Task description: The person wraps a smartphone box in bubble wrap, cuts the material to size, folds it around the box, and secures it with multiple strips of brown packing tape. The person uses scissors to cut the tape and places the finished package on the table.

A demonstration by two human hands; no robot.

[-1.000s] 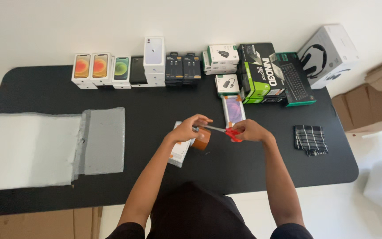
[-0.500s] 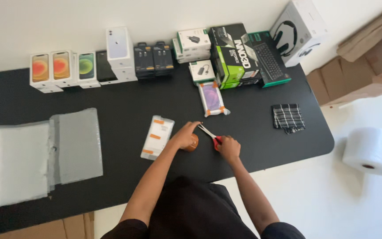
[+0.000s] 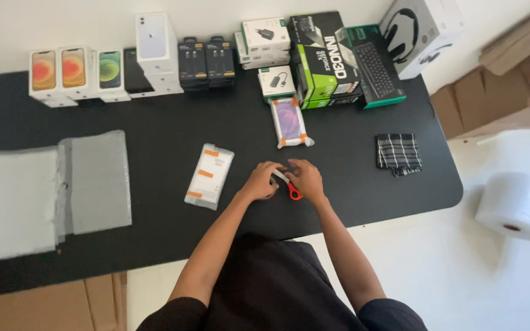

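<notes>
Both my hands sit together at frame centre on the black bench (image 3: 154, 141). My left hand (image 3: 261, 182) is curled shut over something I can't make out; my right hand (image 3: 305, 178) is clamped on the red-handled cutter (image 3: 289, 187). Wrapped white package (image 3: 209, 176) lies just left; checked cloth (image 3: 398, 152) to the right.

Both hands meet low on the black desk (image 3: 351, 202): the left hand (image 3: 261, 181) and right hand (image 3: 305, 178) close together over red-handled scissors (image 3: 289, 187). Just left of the hands lies a bubble-wrapped packet (image 3: 209, 176); another wrapped packet (image 3: 291, 122) lies just beyond them. A checked cloth (image 3: 398, 152) sits to their right.
</notes>
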